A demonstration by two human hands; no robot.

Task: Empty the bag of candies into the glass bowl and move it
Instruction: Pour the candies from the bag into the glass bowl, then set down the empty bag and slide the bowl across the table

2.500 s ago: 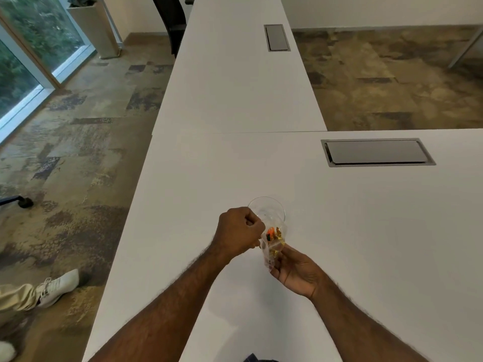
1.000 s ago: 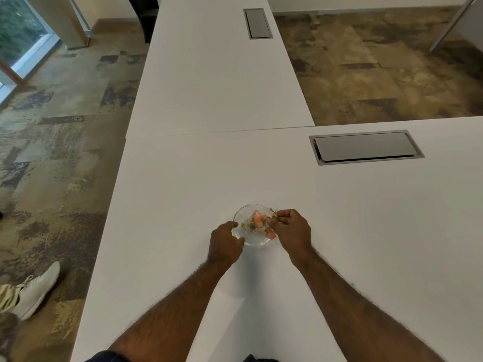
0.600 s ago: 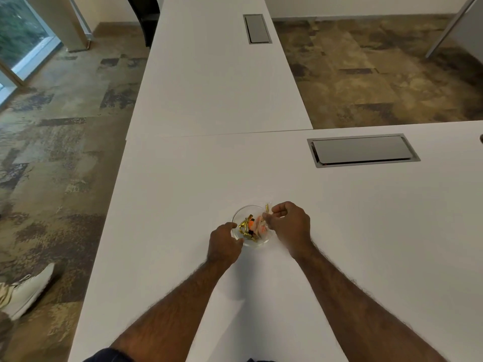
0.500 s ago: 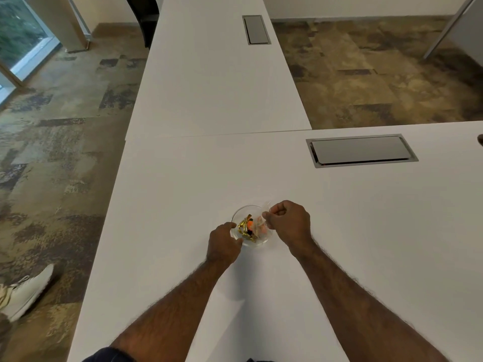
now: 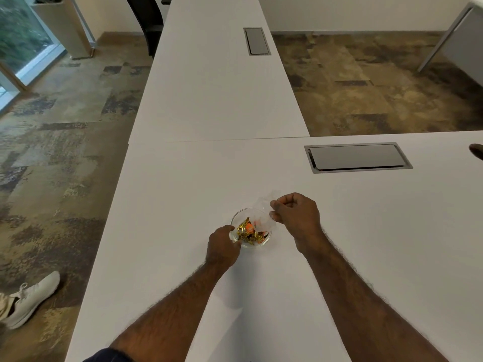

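Observation:
A small glass bowl (image 5: 241,214) stands on the white table (image 5: 366,244) and holds several gold and orange wrapped candies (image 5: 248,232). My left hand (image 5: 222,246) grips the bowl's near-left rim. My right hand (image 5: 295,218) pinches a clear plastic bag (image 5: 265,207) and holds it up over the bowl's far-right side. The bag looks nearly see-through, so I cannot tell whether any candy is left inside.
A grey metal cable hatch (image 5: 358,158) is set into the table at the right. A second white table (image 5: 217,82) with its own hatch (image 5: 257,41) runs away ahead. A person's white shoe (image 5: 31,299) rests on the floor at the left.
The candies have dropped from the bag into the bowl. My right hand has lifted the bag up and to the right. My left hand keeps its hold on the bowl.

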